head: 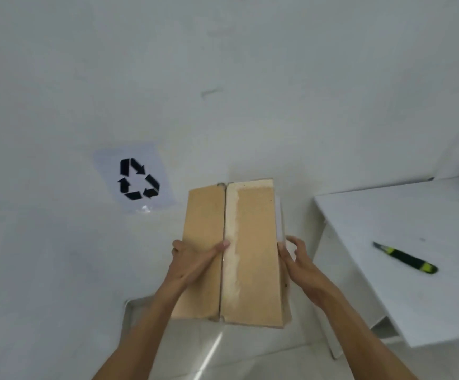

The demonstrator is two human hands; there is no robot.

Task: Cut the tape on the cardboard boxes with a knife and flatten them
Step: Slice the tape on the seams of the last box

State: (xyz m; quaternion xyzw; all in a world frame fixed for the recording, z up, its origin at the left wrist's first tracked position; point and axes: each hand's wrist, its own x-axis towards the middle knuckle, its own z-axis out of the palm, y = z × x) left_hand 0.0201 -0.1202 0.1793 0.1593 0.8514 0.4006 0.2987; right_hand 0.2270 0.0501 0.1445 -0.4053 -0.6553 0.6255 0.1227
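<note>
Cardboard box [231,253], seemingly light and stiff, sits gripped by left hand [195,259] at nine o'clock, right hand [295,260] pinching its three o'clock edge.

I see matt brown cardboard on the box [233,253], with a rough, whitish torn strip. At three o'clock, the knife [406,258] looks like glossy plastic on a smooth white table [414,297].
</note>
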